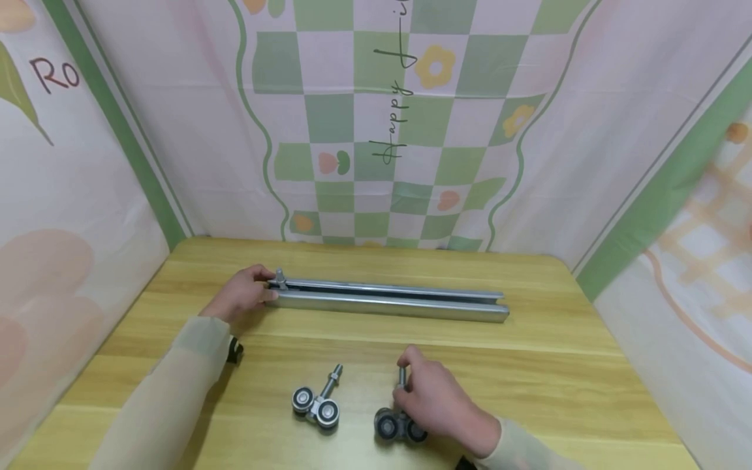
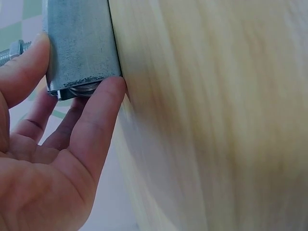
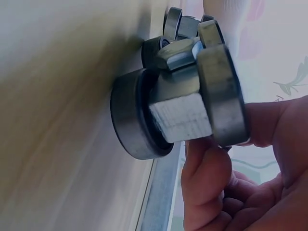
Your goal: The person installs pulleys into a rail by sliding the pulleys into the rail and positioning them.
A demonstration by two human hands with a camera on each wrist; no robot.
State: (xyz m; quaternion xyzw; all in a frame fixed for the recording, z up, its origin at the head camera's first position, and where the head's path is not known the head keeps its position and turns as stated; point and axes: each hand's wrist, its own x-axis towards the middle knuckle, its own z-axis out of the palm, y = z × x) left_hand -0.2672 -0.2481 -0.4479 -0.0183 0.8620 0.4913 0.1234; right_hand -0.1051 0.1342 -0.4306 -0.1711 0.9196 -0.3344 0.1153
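Note:
A C-shaped steel track (image 1: 393,305) lies across the table, its slot facing up. My left hand (image 1: 242,295) grips the track's left end, thumb on the near side. A threaded bolt (image 1: 280,279) with a nut stands up out of the slot there. In the left wrist view, part of a wheel (image 2: 84,90) shows inside the track's end (image 2: 82,53). Nearer the front, my right hand (image 1: 443,399) pinches the bolt of a roller trolley (image 1: 388,427). In the right wrist view, this trolley's wheels (image 3: 221,96) are close to the tabletop.
A second roller trolley (image 1: 317,408) lies left of my right hand, its bolt slanting up and right. The wooden table (image 1: 529,365) meets printed fabric (image 1: 388,117) at the back, with more fabric at both sides.

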